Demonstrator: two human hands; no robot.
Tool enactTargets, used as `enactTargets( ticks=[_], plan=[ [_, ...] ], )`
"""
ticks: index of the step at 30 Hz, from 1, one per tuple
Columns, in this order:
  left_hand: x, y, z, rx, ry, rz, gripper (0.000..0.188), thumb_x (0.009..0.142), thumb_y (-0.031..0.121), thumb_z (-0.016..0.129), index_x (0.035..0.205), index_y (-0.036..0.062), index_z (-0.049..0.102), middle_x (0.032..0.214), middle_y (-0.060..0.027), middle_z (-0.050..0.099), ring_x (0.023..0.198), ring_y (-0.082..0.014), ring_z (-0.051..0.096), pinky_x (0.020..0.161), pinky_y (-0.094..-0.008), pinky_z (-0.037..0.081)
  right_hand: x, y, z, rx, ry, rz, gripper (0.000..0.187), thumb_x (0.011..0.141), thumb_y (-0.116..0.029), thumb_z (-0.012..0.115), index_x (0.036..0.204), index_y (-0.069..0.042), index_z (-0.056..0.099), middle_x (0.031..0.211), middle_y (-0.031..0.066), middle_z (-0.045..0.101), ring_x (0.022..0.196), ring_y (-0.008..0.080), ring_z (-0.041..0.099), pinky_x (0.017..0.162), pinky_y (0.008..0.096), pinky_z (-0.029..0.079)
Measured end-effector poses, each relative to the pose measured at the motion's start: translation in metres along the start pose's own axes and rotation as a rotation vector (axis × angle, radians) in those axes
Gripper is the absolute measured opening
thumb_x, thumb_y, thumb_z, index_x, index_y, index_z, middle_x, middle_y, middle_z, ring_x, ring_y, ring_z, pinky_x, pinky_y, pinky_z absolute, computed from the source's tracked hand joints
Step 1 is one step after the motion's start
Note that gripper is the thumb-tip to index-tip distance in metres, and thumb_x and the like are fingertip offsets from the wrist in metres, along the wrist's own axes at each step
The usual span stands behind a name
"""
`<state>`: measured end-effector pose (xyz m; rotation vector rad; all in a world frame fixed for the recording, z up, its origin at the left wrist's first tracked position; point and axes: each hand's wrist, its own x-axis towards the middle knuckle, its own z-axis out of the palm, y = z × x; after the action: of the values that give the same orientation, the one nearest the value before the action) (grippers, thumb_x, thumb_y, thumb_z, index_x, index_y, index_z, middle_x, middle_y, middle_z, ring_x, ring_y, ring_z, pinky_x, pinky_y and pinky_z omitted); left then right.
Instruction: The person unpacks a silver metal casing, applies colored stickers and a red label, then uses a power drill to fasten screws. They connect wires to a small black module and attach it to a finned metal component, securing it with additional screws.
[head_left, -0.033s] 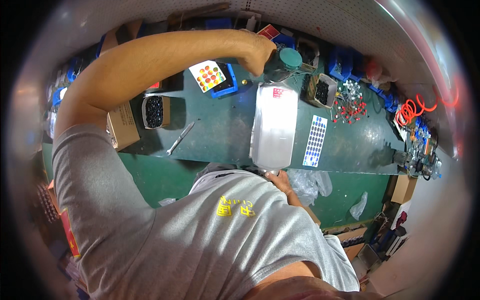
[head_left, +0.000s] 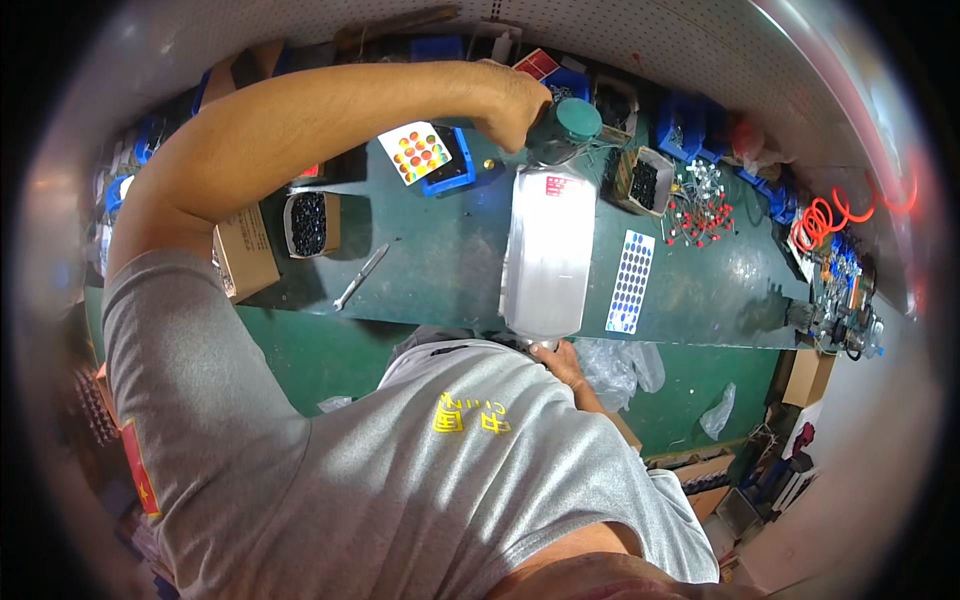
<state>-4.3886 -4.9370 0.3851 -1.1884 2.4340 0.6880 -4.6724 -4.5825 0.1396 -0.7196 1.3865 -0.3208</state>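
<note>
A long silver metal case [head_left: 549, 262] with rounded ends and a small red label lies across the bench's middle, its near end at the front edge. My left hand [head_left: 512, 108] is curled closed past the case's far end, beside a dark container with a green round top [head_left: 579, 119]. Its fingertips and whatever they grip are hidden. At the near end, under the case's edge, my right hand [head_left: 562, 363] is closed with its fingers mostly out of sight. To the case's right lies a white sheet of blue oval stickers [head_left: 631, 282].
Left of the case are a pen-like tool [head_left: 362, 276], a box of black parts [head_left: 309, 224] and a blue tray [head_left: 449, 165] under a sticker sheet [head_left: 414, 152]. Red-tipped wired parts [head_left: 699, 208] and a coiled red hose [head_left: 832, 218] are on the right. Plastic bags [head_left: 618, 370] lie below the bench edge.
</note>
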Motion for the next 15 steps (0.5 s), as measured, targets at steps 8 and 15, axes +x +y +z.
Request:
enactTargets(
  ticks=[8, 15],
  plan=[
    [-0.007, 0.007, -0.006, 0.058, 0.027, -0.028, 0.040, 0.072, 0.016, 0.077, 0.110, 0.0053, 0.070, 0.102, -0.0147, 0.074, 0.097, -0.0307, 0.072, 0.086, -0.0429, 0.057, -0.003, -0.005, 0.005, 0.063, 0.003, 0.016, 0.056, 0.082, -0.031, 0.080, 0.122, 0.004, 0.064, 0.108, 0.0097, 0.070, 0.093, 0.0181, 0.065, 0.085, 0.0336, 0.053],
    [-0.016, -0.001, 0.004, 0.036, 0.080, -0.018, 0.035, 0.073, 0.018, 0.072, 0.106, 0.0095, 0.073, 0.102, -0.0153, 0.074, 0.098, -0.0326, 0.072, 0.085, -0.0437, 0.057, 0.003, 0.005, 0.001, -0.025, 0.014, 0.043, 0.056, 0.082, -0.034, 0.080, 0.120, 0.004, 0.066, 0.106, 0.0086, 0.071, 0.093, 0.0166, 0.064, 0.084, 0.0328, 0.052]
  ],
)
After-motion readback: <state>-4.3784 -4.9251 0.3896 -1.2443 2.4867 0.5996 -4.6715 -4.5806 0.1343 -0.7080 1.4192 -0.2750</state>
